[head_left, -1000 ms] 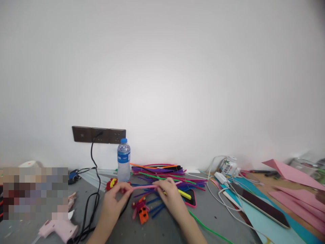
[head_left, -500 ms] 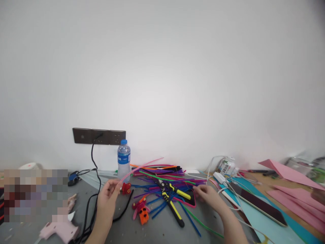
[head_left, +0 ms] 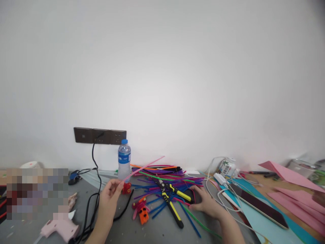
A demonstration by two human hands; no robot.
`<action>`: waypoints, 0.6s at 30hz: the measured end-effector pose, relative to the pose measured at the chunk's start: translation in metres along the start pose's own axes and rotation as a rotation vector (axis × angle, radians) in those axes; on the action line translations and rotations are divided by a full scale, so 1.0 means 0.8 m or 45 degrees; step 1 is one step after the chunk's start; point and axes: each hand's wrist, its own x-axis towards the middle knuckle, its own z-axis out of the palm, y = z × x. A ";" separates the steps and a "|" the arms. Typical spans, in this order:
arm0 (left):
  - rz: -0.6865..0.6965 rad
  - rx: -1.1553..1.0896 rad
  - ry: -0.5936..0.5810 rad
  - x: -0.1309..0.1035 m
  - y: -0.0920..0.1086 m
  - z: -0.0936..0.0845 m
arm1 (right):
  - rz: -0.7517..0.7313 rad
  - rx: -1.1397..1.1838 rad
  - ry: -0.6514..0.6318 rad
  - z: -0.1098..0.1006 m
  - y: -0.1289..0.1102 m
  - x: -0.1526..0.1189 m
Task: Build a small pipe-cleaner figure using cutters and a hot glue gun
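Pinched in my left hand (head_left: pixel 111 195) is a pink pipe cleaner (head_left: pixel 146 166), which slants up to the right. A small red figure (head_left: pixel 126 188) sits just beside those fingers. My right hand (head_left: pixel 206 202) has thumb and fingers spread around the right edge of a dark, pink-rimmed object (head_left: pixel 194 196), mostly hidden under the pile. Yellow-and-black pliers (head_left: pixel 172 205) lie with handles apart on blue, purple and green pipe cleaners (head_left: pixel 142 186). An orange and pink figure (head_left: pixel 143 215) lies between my hands.
A water bottle (head_left: pixel 124 161) stands behind my left hand. At the left are a pink glue gun (head_left: pixel 61 230) and black cables (head_left: pixel 87 213). A phone (head_left: pixel 259 205), white cables, a white bottle (head_left: pixel 226 167) and pink paper (head_left: pixel 289 174) lie at the right.
My right hand has opened, with its thumb now lower and away from the fingers. My left hand has shifted slightly right with the pink pipe cleaner.
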 end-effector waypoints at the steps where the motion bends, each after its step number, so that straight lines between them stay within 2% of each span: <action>1: 0.000 -0.008 -0.004 0.000 -0.001 0.000 | -0.011 0.116 -0.063 -0.004 -0.006 -0.001; 6: 0.002 -0.050 0.009 0.003 -0.005 -0.003 | -0.025 0.708 -0.182 -0.030 -0.028 -0.007; 9: 0.004 -0.056 0.001 0.003 -0.008 -0.004 | 0.032 0.848 -0.212 -0.038 -0.024 -0.008; 11: 0.001 -0.061 -0.018 0.002 -0.010 -0.004 | 0.100 0.860 -0.138 -0.040 -0.019 -0.008; 15: -0.030 -0.061 -0.040 0.001 -0.011 -0.003 | 0.184 1.015 0.127 -0.043 -0.019 -0.009; 18: -0.033 -0.060 -0.033 0.000 -0.008 -0.001 | 0.271 1.186 0.205 -0.050 -0.022 -0.010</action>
